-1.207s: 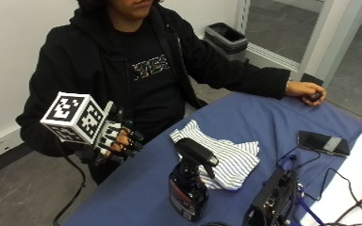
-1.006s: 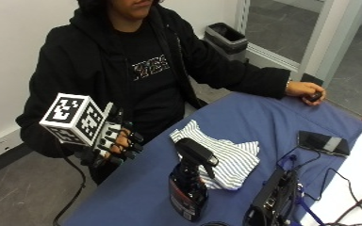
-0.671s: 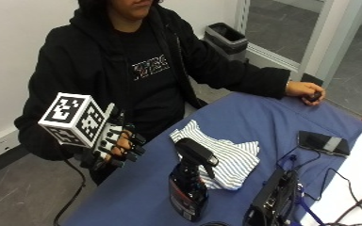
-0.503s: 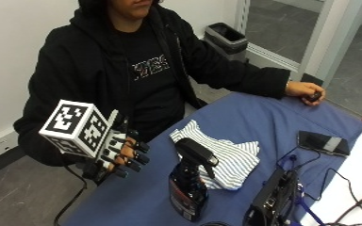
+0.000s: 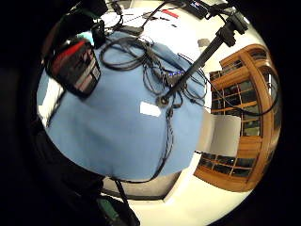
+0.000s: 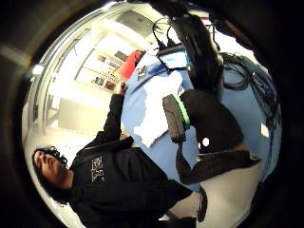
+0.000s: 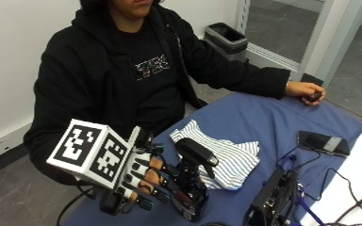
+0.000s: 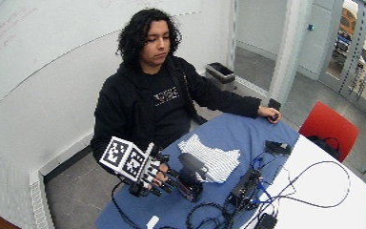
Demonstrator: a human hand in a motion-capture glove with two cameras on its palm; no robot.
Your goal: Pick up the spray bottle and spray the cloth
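Gloved and fitted with its rig, the right hand (image 7: 144, 181) hung at the near-left edge of the counter (image 7: 256, 115), just beside the spray bottle (image 7: 190, 181). Its fingers were spread and only slightly bent toward the bottle's side, and I could not tell whether any fingertip touched it; nothing was held. The thumb-side palm view showed the bottle's dark body and trigger head close in front of the palm, so the grasp looked about to happen rather than done.

That bottle stood upright on the blue cover near the counter's front edge, its black trigger head tilted toward the cloth (image 7: 222, 153). It looked like rigid plastic with a smooth, possibly slippery wall, and how full it was could not be read (so its weight stayed a guess). I judged the narrow neck under the head the best place to take hold, with a finger free for the trigger; a grip low on the body might tip it.

Just right of the bottle lay the striped cloth, rumpled and flat, soft and light. Farther right, the person's bare left hand (image 7: 303, 90) rested at the counter's far edge.
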